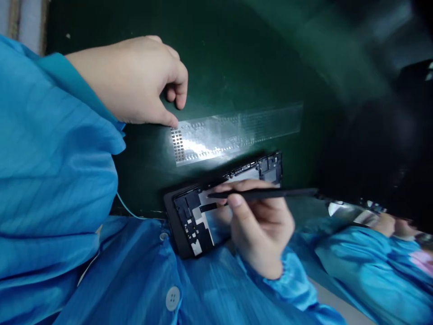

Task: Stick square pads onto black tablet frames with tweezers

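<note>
My left hand [135, 81] lies on the dark green mat [237, 58] with its fingers curled in. Its thumb tip touches the left end of a clear strip [237, 128] that carries rows of tiny dark parts. Below the strip lies an opened black phone frame [192, 221], its inner parts showing, at the mat's near edge against my blue coat. My right hand [260, 230] rests over the frame and pinches a slim black tool [270, 194]. The tool's tip points left over the frame's middle.
My blue coat sleeves fill the left and bottom of the view. At the right edge, another person's blue sleeve [365, 257] and hands [389, 223] are by a shiny device. The upper right is dark and blurred.
</note>
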The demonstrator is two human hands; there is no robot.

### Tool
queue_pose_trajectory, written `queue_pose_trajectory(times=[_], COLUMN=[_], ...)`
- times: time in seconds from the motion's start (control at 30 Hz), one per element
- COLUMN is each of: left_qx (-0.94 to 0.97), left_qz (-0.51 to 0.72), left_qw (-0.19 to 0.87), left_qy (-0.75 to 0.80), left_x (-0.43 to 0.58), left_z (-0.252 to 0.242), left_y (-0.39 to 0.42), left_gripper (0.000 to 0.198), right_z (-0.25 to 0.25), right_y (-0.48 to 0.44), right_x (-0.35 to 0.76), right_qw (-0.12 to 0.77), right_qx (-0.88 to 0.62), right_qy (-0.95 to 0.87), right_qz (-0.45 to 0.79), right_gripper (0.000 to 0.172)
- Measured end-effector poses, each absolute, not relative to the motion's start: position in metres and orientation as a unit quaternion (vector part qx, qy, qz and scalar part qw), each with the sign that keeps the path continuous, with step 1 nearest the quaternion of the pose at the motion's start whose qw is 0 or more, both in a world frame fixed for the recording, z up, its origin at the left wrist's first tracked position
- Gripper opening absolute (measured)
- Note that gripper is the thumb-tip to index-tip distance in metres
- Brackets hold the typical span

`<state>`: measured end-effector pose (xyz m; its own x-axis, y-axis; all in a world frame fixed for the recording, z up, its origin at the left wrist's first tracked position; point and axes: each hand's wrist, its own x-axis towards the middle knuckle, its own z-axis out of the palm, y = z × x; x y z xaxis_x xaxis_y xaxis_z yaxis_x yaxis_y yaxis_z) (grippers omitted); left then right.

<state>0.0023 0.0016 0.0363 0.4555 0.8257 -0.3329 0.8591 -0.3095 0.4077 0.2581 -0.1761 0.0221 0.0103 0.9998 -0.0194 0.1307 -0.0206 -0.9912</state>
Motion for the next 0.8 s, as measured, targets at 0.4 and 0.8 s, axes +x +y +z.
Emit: queue_pose_trajectory(times=[0.4, 0.8], left_qx=[0.773, 0.806], left_qz=[0.076, -0.055], left_qw=[0.355, 0.249], left_qy=[0.52, 0.534], left_x=[-0.014, 0.007], left_z=[-0.007, 0.033], left_y=[0.002, 0.003], left_gripper=[0.085, 0.051], right_z=[-0.001, 0.023], right_y=[-0.199, -0.023], right_x=[0.253, 0.235], right_qw=[0.457, 0.231], right_qx=[-0.508, -0.37], right_qy=[-0.642, -0.763], right_qz=[0.347, 0.477], right_gripper=[0.046, 0.021])
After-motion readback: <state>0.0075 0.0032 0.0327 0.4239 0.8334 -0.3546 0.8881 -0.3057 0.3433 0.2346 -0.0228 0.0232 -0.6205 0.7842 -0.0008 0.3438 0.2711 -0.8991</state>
